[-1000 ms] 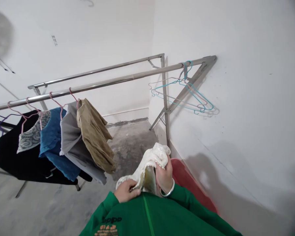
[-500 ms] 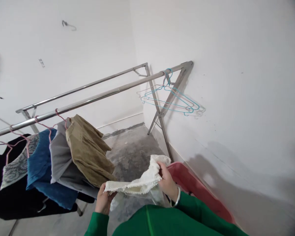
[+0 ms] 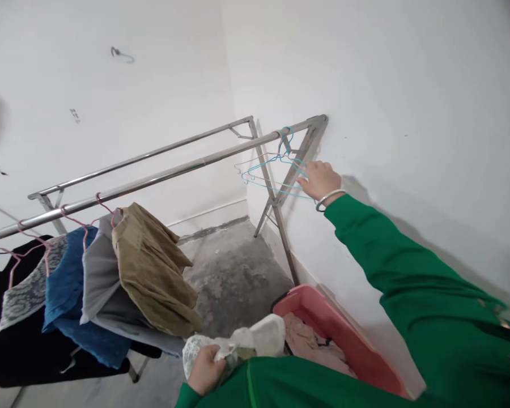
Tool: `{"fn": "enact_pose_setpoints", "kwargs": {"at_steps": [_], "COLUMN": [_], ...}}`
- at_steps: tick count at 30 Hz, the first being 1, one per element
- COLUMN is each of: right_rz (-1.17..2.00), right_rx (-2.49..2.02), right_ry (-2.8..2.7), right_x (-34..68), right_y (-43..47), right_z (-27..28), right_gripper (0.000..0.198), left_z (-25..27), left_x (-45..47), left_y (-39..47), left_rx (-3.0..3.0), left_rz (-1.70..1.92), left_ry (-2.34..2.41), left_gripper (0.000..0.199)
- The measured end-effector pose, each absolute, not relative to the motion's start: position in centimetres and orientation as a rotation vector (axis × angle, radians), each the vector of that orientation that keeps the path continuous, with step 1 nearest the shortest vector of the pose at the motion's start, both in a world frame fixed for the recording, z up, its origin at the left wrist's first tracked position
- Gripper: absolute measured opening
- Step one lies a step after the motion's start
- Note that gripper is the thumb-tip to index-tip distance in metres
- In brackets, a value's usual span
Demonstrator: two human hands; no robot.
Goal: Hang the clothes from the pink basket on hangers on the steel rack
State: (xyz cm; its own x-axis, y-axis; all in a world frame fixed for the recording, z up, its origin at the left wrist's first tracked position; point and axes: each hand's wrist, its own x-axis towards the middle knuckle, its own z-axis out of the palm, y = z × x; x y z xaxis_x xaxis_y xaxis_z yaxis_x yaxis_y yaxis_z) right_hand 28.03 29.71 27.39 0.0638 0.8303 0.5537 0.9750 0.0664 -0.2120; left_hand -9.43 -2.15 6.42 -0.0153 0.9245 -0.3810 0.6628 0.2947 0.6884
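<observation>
Bunched in my left hand [image 3: 206, 368], near the bottom, is a white lace-trimmed garment [image 3: 267, 335]. Its far end sticks out to the right and its lower part is hidden by my sleeve. My right hand [image 3: 321, 181], with a bangle at the wrist, is raised at the right end of the rack. Its thumb and bent fingers close round the right side of the blue wire hangers [image 3: 272, 157]. The hangers' hooks are still over the front rail, beside a pale pink hanger [image 3: 243, 165].
A metal drying rack [image 3: 170, 177] stands by the corner walls. On its left hang a khaki garment [image 3: 153, 260], a grey one [image 3: 104, 283], a blue one [image 3: 70, 283], a lace-patterned one and black ones. A red tub [image 3: 348, 334] holds pinkish cloth [image 3: 312, 340].
My right hand has let go of the white garment and moved up to the hangers. The garment, now in my left hand alone, has sagged and bunched. The tub's contents have come into view.
</observation>
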Motion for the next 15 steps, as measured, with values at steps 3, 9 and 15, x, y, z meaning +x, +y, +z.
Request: {"fn": "enact_pose_setpoints", "kwargs": {"at_steps": [3,9,15], "right_rz": [-0.382,-0.354,-0.182], "right_rx": [-1.936,-1.923,-1.871], "right_ry": [-1.878,-2.025,-2.003], "right_x": [28.3,28.3,26.9], "right_y": [31.8,33.3,34.4], "right_z": [27.2,25.6,24.6], "right_gripper": [0.035,0.031,0.034], "left_z": [6.7,6.7,6.5], "left_x": [-9.5,-9.4,-8.6], "left_y": [-2.3,-3.0,-3.1], "left_rx": [1.481,1.431,1.419], "left_rz": [0.464,0.648,0.666], "left_ry": [1.758,1.775,1.773], "left_gripper": [0.028,0.052,0.072]}}
